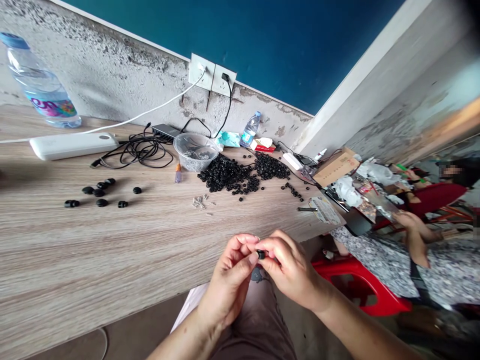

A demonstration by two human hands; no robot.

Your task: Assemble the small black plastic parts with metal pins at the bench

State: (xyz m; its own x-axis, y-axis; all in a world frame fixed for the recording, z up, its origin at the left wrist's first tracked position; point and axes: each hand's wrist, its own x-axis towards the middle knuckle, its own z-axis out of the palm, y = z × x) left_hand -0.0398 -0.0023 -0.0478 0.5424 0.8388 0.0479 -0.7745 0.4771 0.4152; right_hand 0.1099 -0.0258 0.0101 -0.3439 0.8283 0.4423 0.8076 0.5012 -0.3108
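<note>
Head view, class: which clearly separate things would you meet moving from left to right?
Large clear plastic bottle with blue cap → coiled black cable → round clear plastic bowl → smaller heap of shiny black pieces → brown cardboard box

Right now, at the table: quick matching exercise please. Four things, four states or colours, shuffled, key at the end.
Things
1. Left hand and right hand
2. Clear tub
3. Vial
4. Stool

States or colours
A. Orange cap
B. Red
C. Fingertips together at a small black part
D. Small greyish pieces inside

Pairs: 1-C, 2-D, 3-A, 4-B
</note>
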